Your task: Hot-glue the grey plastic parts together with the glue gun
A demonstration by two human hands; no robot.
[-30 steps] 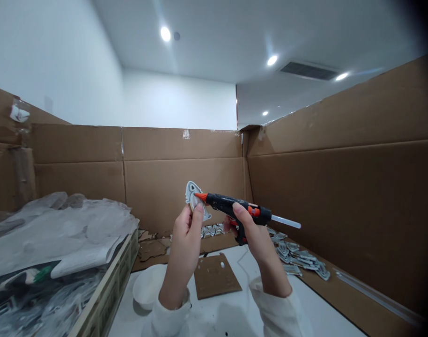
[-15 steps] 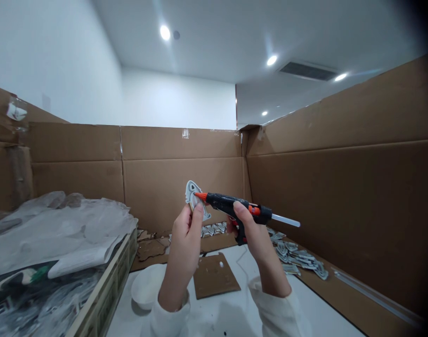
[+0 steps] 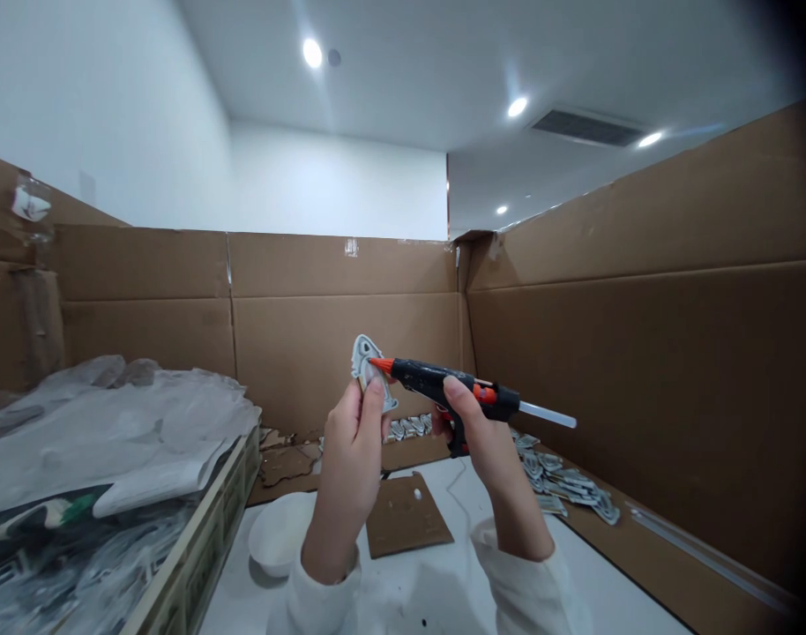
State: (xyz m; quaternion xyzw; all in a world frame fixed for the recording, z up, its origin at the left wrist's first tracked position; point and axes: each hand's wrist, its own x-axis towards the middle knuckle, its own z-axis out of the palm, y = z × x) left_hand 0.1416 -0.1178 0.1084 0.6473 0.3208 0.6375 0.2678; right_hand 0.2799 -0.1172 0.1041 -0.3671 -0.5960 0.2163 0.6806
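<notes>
My left hand (image 3: 355, 432) is closed on a small flat light-grey piece with raised outlines (image 3: 366, 356), pinched upright between thumb and fingers. In my right hand (image 3: 477, 432) is a black glue gun (image 3: 426, 377) with an orange nozzle, gripped by its handle. A translucent glue stick (image 3: 547, 414) sticks out of its back end. The nozzle tip points left and lies at the face of the grey piece; whether it touches, I cannot tell. Below the hands, a brown cardboard square (image 3: 408, 520) with a small whitish blob lies on the white table (image 3: 436, 578).
A white bowl (image 3: 280, 538) stands left of the cardboard square. Several similar grey pieces (image 3: 565, 485) are heaped at the right, and more pieces (image 3: 411, 428) line the back. A crate (image 3: 197, 538) with plastic wrapping (image 3: 145, 423) fills the left. Cardboard walls (image 3: 343, 353) enclose the table.
The glue gun's nozzle has shifted very slightly up and right along with the grey piece. Both hands keep their hold, and the camera view has tilted slightly.
</notes>
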